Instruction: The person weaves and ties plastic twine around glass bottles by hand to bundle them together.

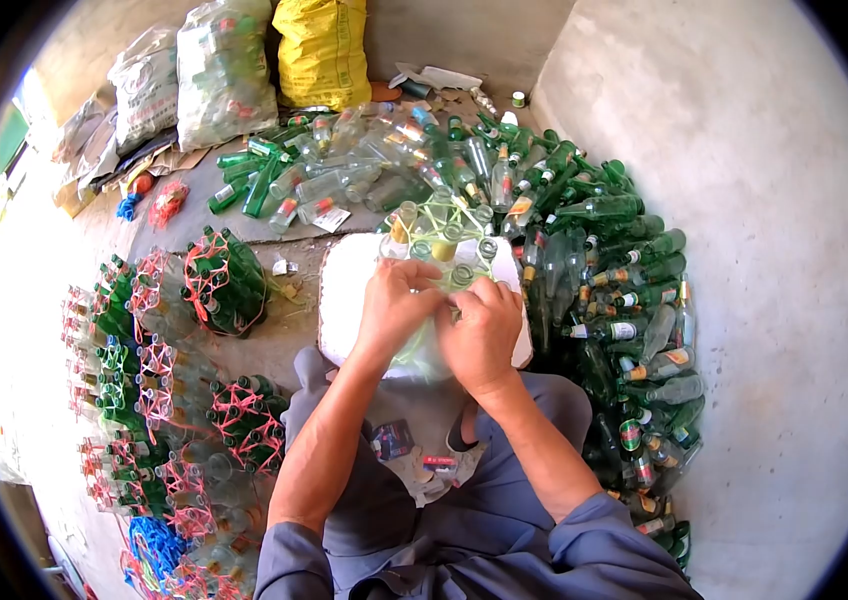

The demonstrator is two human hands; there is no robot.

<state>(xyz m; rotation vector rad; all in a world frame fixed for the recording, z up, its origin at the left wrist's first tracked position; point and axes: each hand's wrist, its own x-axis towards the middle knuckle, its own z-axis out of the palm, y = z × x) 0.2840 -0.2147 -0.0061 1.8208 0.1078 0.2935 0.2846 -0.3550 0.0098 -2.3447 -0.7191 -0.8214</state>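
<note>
Clear glass bottles (pixel 462 274) stand in a bundle on a white block (pixel 344 290) in front of my knees. Pale yellow-green twine (pixel 437 212) runs in a web between their necks. My left hand (pixel 402 305) is closed at the near side of the bundle, its fingertips pinching at the twine. Beside it, my right hand (pixel 482 335) is closed too, thumb and fingers meeting the left hand's. The short bit of twine between my fingertips is mostly hidden by them.
Loose green and clear bottles (pixel 599 208) pile up behind and to the right, against the wall. At left stand several bundles tied with pink twine (pixel 219 280). Full sacks (pixel 324 50) are at the back. Blue twine (pixel 156 545) lies at the lower left.
</note>
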